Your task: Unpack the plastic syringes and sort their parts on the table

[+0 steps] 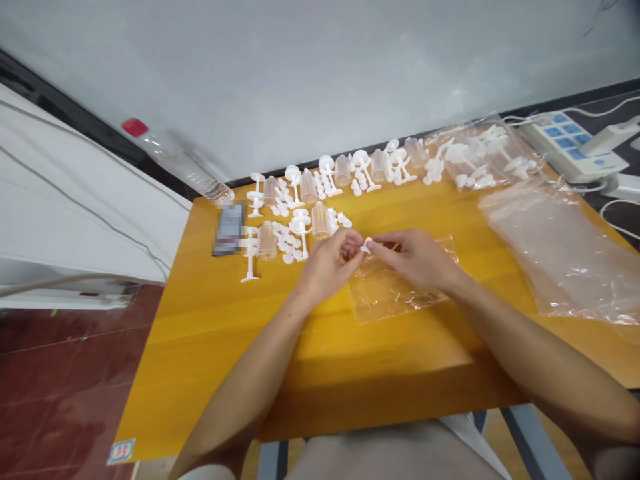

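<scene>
Both hands meet over the middle of the table, pinching a small white plastic piece (367, 245) between their fingertips. My left hand (334, 261) has its fingers curled round the piece's left side. From the right, my right hand (411, 255) grips it with thumb and forefinger. Below them lies a flat clear plastic bag (395, 293). Just beyond my left hand stand a clear ribbed plastic cup (321, 221) and a white stemmed plastic part (301, 230). The exact kind of the held piece is too small to make out.
Rows of white stemmed parts (295, 183), clear cups (343, 171) and small white discs line the back. A phone (229, 230) and a tilted bottle (185, 163) are at left. At right lie a filled bag (480, 157), flat bags (565, 253) and a power strip (575, 143).
</scene>
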The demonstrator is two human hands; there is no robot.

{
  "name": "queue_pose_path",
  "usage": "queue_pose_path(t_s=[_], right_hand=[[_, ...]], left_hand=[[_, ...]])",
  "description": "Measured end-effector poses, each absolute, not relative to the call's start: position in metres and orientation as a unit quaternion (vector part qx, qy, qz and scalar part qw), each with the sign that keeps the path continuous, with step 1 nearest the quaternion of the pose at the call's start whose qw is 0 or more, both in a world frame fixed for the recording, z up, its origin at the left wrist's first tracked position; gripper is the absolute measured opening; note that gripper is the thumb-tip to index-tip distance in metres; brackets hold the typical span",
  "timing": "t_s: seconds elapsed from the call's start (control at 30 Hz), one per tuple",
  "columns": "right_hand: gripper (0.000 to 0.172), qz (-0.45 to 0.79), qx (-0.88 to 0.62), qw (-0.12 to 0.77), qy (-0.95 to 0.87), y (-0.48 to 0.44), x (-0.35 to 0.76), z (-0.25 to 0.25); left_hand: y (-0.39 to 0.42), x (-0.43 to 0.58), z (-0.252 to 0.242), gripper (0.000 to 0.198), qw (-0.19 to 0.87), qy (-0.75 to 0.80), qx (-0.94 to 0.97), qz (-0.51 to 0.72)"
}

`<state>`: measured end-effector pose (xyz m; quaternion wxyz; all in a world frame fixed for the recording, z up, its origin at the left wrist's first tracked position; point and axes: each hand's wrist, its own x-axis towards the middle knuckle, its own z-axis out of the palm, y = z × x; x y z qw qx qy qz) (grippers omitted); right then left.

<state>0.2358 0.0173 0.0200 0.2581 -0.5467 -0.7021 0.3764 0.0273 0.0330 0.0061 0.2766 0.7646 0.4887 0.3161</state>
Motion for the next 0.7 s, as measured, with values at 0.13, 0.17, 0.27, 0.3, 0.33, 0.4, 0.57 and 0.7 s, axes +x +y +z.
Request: queue_pose_path(t_s=[0.13, 0.17, 0.27, 0.3, 0.33, 0.4, 0.57, 0.7], right_hand=[[0.049, 0.490, -0.489, 0.273, -0.668, 0.054, 0.219, 0.010], [0.043, 0.467, -0.500, 0.281, -0.673, 0.060, 0.215, 0.006], [0.023, 0.354, -0.554, 0.245, -0.713, 0.078, 0.205, -0.004], [0.019, 0.327, -0.565, 0.217, -0.726, 0.083, 0.202, -0.007], [0.018, 0.311, -0.570, 0.192, -0.736, 0.088, 0.198, -0.009], [0.020, 0.300, -0.574, 0.170, -0.742, 0.097, 0.191, -0.013], [0.040, 0.329, -0.545, 0.192, -0.747, 0.090, 0.197, -0.010], [0.051, 0.192, -0.551, 0.139, -0.800, 0.053, 0.236, 0.001]], left_hand=[[0.031, 0.013, -0.005, 0.009, 0.243, 0.494, 0.765, 0.335], [0.033, 0.009, -0.008, 0.011, 0.223, 0.504, 0.765, 0.332], [0.041, 0.004, -0.018, 0.012, 0.117, 0.545, 0.776, 0.294], [0.044, 0.004, -0.021, 0.011, 0.080, 0.556, 0.779, 0.278], [0.047, 0.005, -0.024, 0.012, 0.050, 0.563, 0.782, 0.261], [0.051, 0.007, -0.027, 0.012, 0.021, 0.566, 0.789, 0.236], [0.038, -0.002, -0.015, 0.010, 0.081, 0.570, 0.776, 0.258], [0.001, -0.015, -0.004, 0.033, 0.192, 0.610, 0.731, 0.239]])
